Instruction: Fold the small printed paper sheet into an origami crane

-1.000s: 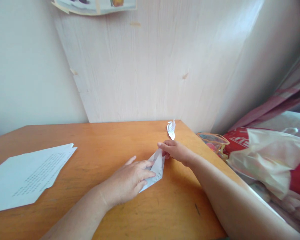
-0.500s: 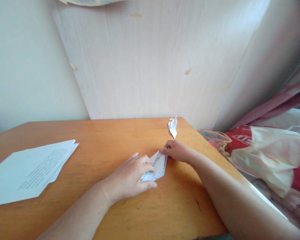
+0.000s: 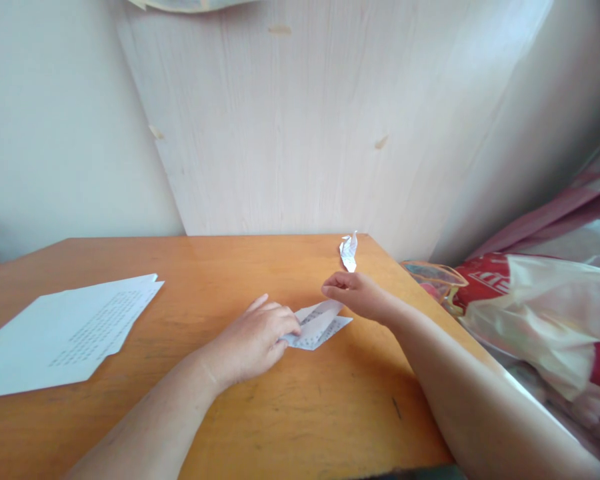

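Observation:
A folded piece of white printed paper (image 3: pixel 317 327) lies on the table, its layers partly spread, with a narrow flap angled up on the right. My left hand (image 3: pixel 260 333) is closed on its left end, thumb at the near edge and fingers over the top. My right hand (image 3: pixel 357 293) is at the upper right, fingers curled in and closed at the flap's far end; the exact contact is hidden behind the hand. Just beyond that hand, near the table's back edge, stands a small folded paper figure (image 3: pixel 349 252) with pointed tips.
Printed white sheets (image 3: pixel 75 333) lie stacked on the left of the wooden table (image 3: pixel 220 427). A pale panel (image 3: pixel 300 133) leans or stands behind it. Beyond the table's right edge are red and whitish plastic bags (image 3: pixel 535 307) and a pink curtain (image 3: pixel 545 207).
The paper has turned a little, and its layers now spread apart at the right. My right hand has moved slightly up, and my left hand has drawn back toward the paper's left end.

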The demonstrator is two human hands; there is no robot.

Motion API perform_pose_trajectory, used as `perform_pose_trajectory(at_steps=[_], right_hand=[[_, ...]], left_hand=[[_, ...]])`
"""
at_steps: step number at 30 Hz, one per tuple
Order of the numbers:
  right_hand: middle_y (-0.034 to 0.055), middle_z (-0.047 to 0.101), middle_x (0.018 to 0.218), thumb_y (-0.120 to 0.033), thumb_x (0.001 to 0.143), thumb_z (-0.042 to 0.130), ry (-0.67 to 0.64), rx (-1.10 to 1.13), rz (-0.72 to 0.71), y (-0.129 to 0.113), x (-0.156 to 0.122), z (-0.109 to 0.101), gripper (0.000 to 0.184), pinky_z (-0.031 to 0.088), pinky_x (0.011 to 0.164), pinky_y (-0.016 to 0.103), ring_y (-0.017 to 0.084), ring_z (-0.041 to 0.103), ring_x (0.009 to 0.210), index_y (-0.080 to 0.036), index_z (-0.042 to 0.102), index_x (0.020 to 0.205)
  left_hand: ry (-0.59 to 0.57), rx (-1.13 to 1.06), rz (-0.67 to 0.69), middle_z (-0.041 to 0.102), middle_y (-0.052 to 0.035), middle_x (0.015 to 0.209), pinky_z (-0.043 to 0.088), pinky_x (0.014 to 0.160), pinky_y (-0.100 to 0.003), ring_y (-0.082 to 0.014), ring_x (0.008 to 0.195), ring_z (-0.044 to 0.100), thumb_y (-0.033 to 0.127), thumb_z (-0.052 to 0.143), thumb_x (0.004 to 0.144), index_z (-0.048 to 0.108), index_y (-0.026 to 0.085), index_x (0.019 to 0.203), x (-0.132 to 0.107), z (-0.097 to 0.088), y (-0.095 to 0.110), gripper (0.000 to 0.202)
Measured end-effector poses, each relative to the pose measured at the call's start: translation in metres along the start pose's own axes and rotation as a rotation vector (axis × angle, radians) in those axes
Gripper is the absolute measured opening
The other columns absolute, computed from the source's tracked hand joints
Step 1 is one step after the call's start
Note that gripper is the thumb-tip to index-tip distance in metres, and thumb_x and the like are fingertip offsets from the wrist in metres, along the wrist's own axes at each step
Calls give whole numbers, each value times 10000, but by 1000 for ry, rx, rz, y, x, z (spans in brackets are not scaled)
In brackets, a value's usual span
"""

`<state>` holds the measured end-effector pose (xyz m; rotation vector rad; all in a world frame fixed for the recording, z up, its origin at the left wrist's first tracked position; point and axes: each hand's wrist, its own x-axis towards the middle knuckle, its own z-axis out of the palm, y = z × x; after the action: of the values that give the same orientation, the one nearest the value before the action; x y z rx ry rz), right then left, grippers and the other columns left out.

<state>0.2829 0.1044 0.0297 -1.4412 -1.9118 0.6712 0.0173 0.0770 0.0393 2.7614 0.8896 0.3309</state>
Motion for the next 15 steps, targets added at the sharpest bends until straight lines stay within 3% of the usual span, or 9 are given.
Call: perform_pose_trajectory(at_steps=[5, 8, 10, 15], right_hand=[[39, 711, 874, -232, 847, 652, -92, -173, -209, -10, -7, 0, 74, 457, 801, 316, 191, 629, 844, -202, 719, 847], [42, 704, 967, -212, 827, 681, -93, -343, -344, -22, -15, 0, 87, 404, 932, 379, 227, 592, 992, -231, 738, 890], [36, 687, 1071, -193, 810, 689, -123, -389, -374, -30, -21, 0, 139, 366, 976, 409, 242, 561, 1059, -262, 750, 914], [21, 682, 1002, -194, 805, 674, -284, -453, -390, -40, -30, 5, 162, 362, 942, 410, 231, 566, 979, -305, 780, 854]], left_hand=[[17, 26, 47, 692, 0, 1029, 385, 1016, -431, -211, 1020, 585, 76, 540, 864, 698, 276, 1012, 3, 3, -8, 295], [34, 34, 51, 696, -5, 1003, 405, 967, -403, -208, 997, 586, 72, 541, 866, 702, 271, 1003, 5, 5, -11, 291], [47, 37, 56, 693, -8, 983, 413, 938, -390, -206, 979, 587, 82, 553, 868, 701, 265, 991, 5, 6, -13, 265], [66, 34, 66, 680, -10, 909, 421, 878, -360, -192, 918, 591, 68, 552, 863, 694, 239, 922, 5, 7, -13, 230]])
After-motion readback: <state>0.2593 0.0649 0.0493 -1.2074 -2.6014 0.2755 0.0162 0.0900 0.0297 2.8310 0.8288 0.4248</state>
